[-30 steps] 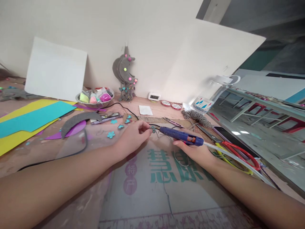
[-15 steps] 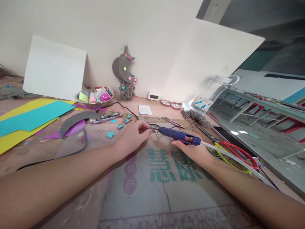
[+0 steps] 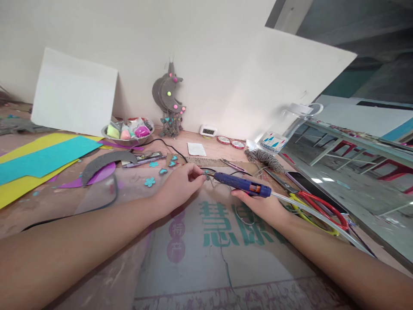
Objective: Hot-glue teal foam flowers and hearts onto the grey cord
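— What has shifted for us over the last second?

— Hardly anything. Our right hand has nudged the glue gun a touch toward our left hand. The nozzle now sits right at the small teal piece, touching it or nearly so (we cannot tell which from here).

— And the fingers?

— Our left fingers are pressed together in a pinch on the small teal piece, holding it just above the printed cardboard. Our right fingers are curled shut around the gun's handle.

— What does that mean for the work?

— We judge the gluing is at its close, careful stage. Nozzle and piece have met, and both hands are keeping nearly still.

— What lies around us?

— A teal flower lies left of our left hand, near a grey crescent. Behind the gun are a ruler, a ball of twine and a water bottle. To the right, red scissors and a phone rest close by our right wrist.

— Anything in the way?

— The clear glue stick trails back from the gun over the scissors. A black cable curves across the table beside our left forearm. Nothing stands between nozzle and piece.
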### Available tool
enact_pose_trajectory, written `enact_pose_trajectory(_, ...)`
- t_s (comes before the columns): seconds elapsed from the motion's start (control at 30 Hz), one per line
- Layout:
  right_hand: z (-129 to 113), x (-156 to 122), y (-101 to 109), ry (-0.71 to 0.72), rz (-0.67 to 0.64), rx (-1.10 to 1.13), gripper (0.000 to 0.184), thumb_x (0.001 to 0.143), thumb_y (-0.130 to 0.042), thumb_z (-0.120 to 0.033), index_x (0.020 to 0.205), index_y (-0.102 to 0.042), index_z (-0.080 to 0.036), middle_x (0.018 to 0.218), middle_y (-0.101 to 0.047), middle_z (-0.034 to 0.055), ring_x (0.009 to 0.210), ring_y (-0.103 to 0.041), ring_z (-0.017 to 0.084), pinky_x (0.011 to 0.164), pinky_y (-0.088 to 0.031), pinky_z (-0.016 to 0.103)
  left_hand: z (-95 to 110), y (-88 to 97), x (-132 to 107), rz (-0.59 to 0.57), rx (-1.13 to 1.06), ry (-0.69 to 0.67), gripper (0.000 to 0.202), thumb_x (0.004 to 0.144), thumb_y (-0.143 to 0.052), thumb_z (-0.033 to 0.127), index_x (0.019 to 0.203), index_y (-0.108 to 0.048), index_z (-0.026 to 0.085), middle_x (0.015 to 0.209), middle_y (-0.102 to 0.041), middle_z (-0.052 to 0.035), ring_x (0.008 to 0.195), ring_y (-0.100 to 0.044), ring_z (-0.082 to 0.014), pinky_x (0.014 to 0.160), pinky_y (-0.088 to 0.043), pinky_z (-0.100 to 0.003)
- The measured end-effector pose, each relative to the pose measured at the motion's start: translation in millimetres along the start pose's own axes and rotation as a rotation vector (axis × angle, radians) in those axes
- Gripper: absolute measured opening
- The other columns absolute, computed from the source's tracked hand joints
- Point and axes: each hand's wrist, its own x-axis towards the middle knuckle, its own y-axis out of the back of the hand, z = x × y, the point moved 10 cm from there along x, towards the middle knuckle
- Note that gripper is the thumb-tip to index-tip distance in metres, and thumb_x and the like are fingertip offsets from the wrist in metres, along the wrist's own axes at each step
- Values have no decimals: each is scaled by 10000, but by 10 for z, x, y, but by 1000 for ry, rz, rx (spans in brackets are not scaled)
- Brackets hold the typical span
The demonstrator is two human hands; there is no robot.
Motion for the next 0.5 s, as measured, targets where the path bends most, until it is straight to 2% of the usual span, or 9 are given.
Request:
enact_pose_trajectory(0.33,17,2,14,-4,7,-8,256,738,-646,-420,721,-545,-185,647,-516,-24,600,-471,122,530,-392,216,-3,-14,2,-9,20,9,124,796,-499,298,767,-529,182,678,-597,20,591,-528,-116,570,-387,-238)
enact_pose_trajectory(0.5,18,-4,23,13,16,-34,252,743,-646,-418,753,-562,-180,687,-548,-11,627,-493,131,569,-404,230,-19,-16,11,-4,15,-1,126,796,-502,304,786,-534,182,692,-597,20,614,-537,-119,580,-390,-238)
